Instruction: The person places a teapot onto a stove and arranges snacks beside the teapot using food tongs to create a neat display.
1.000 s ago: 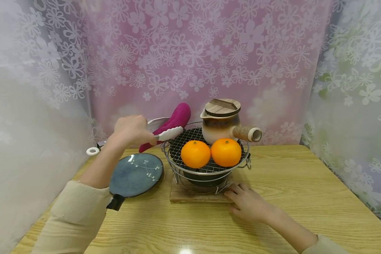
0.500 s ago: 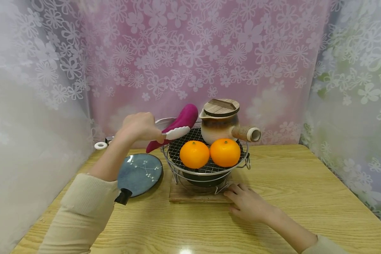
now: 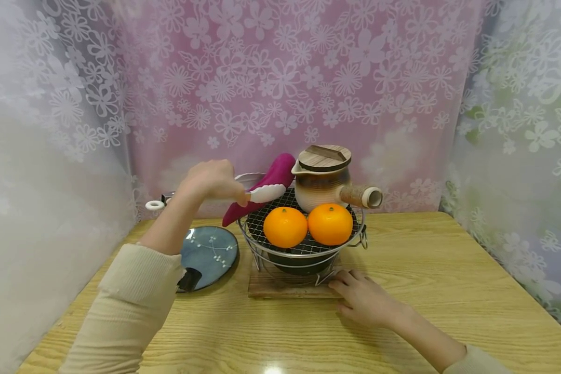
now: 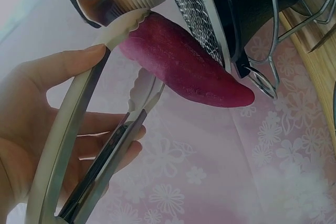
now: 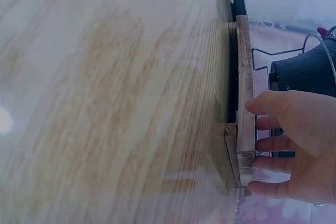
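Note:
My left hand (image 3: pixel 215 182) holds white-tipped metal tongs (image 4: pixel 63 129), its thumb on one arm and fingers round the other. The tongs clasp a purple sweet potato (image 4: pixel 184 66), tilted with its thick end up beside the clay pot. In the head view the sweet potato overlaps the left rim of the round grill (image 3: pixel 304 255). Two oranges (image 3: pixel 285 227) and a lidded clay pot (image 3: pixel 322 189) stand on the grill's mesh. Down on the right, my right hand (image 3: pixel 366 301) grips the front right corner of the wooden board (image 5: pixel 245 87) under the grill, thumb along the front face.
A blue plate (image 3: pixel 215 252) with a white blossom pattern lies left of the grill, partly behind the left sleeve (image 3: pixel 131 291). A black handle (image 3: pixel 189 280) shows over it. The pot's wrapped handle (image 3: pixel 360 196) juts right. Flowered curtains (image 3: pixel 280 78) enclose the wooden table (image 3: pixel 402 254).
My left hand has moved right and slightly up, bringing the tongs and sweet potato over the left side of the grill, beside the pot. My right hand stays at the board.

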A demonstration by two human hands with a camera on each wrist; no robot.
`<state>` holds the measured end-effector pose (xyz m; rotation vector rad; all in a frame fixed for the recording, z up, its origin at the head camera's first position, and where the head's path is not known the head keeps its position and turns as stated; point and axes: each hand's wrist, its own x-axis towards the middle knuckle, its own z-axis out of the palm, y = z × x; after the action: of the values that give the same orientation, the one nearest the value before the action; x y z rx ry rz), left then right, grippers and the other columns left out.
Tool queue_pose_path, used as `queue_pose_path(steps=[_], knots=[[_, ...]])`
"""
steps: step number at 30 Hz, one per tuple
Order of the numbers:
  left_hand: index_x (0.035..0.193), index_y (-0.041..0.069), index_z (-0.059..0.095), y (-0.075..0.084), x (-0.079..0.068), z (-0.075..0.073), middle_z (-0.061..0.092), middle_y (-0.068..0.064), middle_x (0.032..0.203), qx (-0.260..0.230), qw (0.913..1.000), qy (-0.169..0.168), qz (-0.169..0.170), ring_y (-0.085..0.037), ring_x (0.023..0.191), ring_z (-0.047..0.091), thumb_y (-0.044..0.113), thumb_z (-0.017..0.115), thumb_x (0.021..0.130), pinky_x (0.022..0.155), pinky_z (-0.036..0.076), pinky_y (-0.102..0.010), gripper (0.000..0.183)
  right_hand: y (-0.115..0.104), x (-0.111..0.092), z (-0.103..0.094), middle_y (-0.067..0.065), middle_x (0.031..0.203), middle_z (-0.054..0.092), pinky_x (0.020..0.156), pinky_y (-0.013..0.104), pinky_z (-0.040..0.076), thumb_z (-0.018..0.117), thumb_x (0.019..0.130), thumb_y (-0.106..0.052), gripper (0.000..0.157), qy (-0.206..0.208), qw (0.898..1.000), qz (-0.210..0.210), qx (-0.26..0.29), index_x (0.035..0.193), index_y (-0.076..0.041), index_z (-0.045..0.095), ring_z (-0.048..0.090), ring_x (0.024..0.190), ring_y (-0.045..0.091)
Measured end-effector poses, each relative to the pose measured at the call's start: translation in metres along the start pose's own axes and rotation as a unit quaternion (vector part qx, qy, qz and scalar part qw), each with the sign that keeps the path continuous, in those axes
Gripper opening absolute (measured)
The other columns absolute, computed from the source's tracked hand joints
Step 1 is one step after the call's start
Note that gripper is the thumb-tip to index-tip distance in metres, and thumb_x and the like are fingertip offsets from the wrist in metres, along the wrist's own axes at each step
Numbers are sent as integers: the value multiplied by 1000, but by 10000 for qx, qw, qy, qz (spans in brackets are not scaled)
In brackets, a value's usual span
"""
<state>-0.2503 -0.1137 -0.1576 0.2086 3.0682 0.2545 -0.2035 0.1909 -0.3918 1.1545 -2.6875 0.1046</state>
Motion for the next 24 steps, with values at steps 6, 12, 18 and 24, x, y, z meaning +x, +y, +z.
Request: queue_pose_path(steps=[6, 12, 18, 24], knots=[[83, 10, 58, 5, 2, -3, 51, -6, 79, -119, 9999, -103, -21, -25, 75, 48, 38, 71, 67, 59, 39, -33, 35, 0, 0, 1, 9, 107, 53, 76, 45, 46, 66, 83, -23, 33, 2, 10000, 12, -41, 111, -6, 61, 51, 94, 29], [89, 10, 58, 7, 7, -6, 53, -7, 86, -227, 9995, -193, -55, -26, 79, 49, 38, 71, 67, 62, 40, -35, 38, 0, 0, 0, 10, 108, 52, 78, 45, 46, 66, 83, -23, 34, 8, 10000, 7, -76, 112, -5, 61, 50, 95, 29], [90, 9, 56, 7, 14, -6, 50, -7, 86, -375, 9987, -326, -114, -25, 79, 48, 38, 72, 67, 63, 40, -34, 40, -1, 0, -1, 9, 108, 52, 77, 46, 46, 66, 84, -22, 33, -96, 10000, 12, 11, 113, -6, 61, 50, 96, 30], [91, 8, 54, 11, 19, -5, 47, -7, 86, -483, 9979, -399, -136, -24, 78, 46, 37, 71, 68, 61, 38, -33, 41, -2, 0, -2, 9, 108, 51, 75, 44, 46, 66, 83, -22, 34, -143, 9999, 23, 41, 113, -6, 60, 49, 94, 28]])
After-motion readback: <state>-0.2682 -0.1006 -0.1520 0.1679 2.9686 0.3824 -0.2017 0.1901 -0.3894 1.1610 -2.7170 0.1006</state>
